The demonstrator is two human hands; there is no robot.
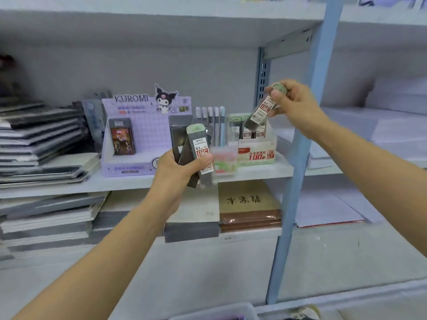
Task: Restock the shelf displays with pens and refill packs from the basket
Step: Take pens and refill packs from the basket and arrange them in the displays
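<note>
My left hand (178,172) grips a fanned bundle of dark refill packs (196,148) with green caps and red-and-white labels, held in front of the middle shelf. My right hand (293,102) pinches the green-capped top of a single refill pack (260,114), tilted with its lower end over the white and red refill display box (256,153). More packs of the same kind stand inside that box. Upright pens (213,121) stand in a holder just left of the box. The basket (215,314) shows only as a pale rim at the bottom edge.
A purple Kuromi display box (136,139) stands left of the pens. Stacks of notebooks (41,139) fill the shelf's left side and the shelf below. A brown book stack (249,206) lies under the refill box. A blue shelf upright (302,146) runs just right of it.
</note>
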